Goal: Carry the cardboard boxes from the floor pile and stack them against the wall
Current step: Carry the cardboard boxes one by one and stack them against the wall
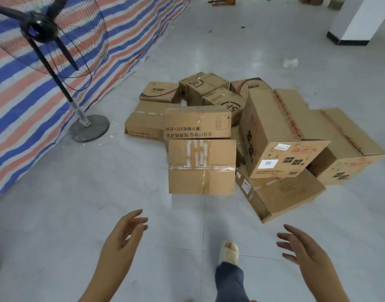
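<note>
at the left a pedestal fan (45,40) stands before the striped tarp (17,110). the left hand (124,234) is wide and empty. the cardboard boxes (230,136) lie piled on the floor (78,203), none carried yet. the right hand (300,247) is also wide, holding nothing.

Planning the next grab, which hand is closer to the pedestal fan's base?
Left. The left hand is below and right of the fan base; the right hand is far across.
</note>
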`<state>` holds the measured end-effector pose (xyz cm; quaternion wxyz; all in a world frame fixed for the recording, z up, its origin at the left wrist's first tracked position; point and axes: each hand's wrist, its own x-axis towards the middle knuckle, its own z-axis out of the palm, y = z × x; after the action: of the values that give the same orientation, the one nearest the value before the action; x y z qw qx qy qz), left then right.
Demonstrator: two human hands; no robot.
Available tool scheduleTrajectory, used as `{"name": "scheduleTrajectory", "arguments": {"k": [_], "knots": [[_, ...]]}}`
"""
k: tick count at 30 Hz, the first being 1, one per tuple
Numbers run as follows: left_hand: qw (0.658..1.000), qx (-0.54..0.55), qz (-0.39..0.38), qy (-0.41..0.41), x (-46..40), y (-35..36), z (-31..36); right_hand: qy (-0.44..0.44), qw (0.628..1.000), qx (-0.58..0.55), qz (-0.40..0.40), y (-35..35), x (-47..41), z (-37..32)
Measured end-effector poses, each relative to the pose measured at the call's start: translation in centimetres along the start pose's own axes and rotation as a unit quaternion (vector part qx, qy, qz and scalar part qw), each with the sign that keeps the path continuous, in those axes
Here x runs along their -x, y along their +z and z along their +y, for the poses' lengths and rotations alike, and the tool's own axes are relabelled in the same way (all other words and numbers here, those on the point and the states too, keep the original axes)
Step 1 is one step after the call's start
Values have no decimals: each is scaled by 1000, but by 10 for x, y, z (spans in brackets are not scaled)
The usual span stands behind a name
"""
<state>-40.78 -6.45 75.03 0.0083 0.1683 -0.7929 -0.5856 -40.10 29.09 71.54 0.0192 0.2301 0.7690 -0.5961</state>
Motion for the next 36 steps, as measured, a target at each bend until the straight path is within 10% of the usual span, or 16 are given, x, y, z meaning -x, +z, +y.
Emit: {"name": "scheduleTrajectory", "arguments": {"k": [17, 25, 36], "knots": [[982, -18, 28, -185, -357, 179, 0, 117, 966, 128, -189, 84, -453, -67], [942, -60, 36, -327, -525, 242, -202, 279, 939, 158, -124, 188, -622, 124], [944, -88, 39, -315, -645, 289, -389, 185, 978, 79, -45, 261, -684, 289]]}}
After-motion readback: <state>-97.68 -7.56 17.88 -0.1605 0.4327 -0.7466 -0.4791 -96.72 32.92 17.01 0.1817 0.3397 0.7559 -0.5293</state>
